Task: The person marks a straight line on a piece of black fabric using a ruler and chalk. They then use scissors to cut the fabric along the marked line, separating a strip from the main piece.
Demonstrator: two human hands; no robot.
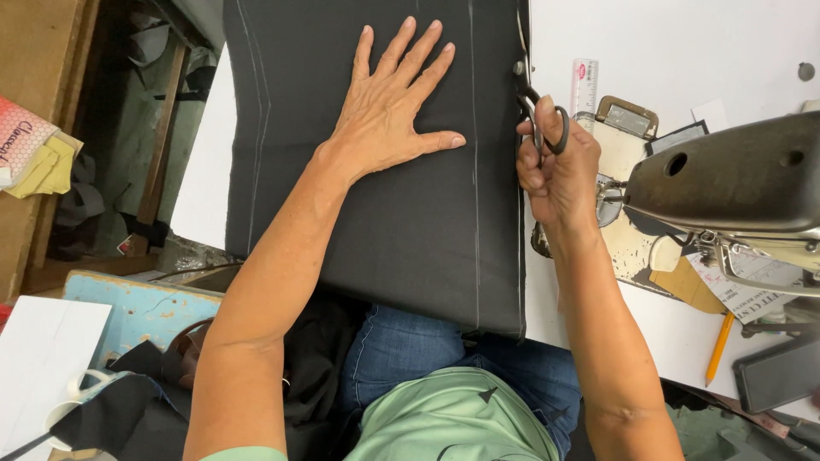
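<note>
Nearest: person's lap, jeans (401,350) and green shirt (453,423), w/ the black cloth (384,222) hanging over the table edge toward them.

Step in hand, as I judge it: cutting along the cloth's right edge w/ the scissors (536,119). To do it well: keep the left hand (393,119) pressing flat so the cloth doesn't creep, keep blades running parallel to the white chalk line (475,171) just left of the edge, take long even bites, and slide the flat hand fwd as the cut moves away.

Grip: right hand (559,166) is closed round the scissor handles, thumb through one loop; the blades look nearly shut at the cloth edge, tho they're dark on dark so I can't be sure. Left hand holds nothing: open, fingers spread, palm down on the cloth, between the chalk lines.

Cloth: black, matte, smooth, no wrinkles; lies on the white table (683,43), spanning near edge to the frame top. More chalk lines run along its left side (254,128), bending slightly.

Farther right: ruler (584,85), sewing machine head (735,171), pencil (719,346), dark phone-like slab (777,371).
</note>
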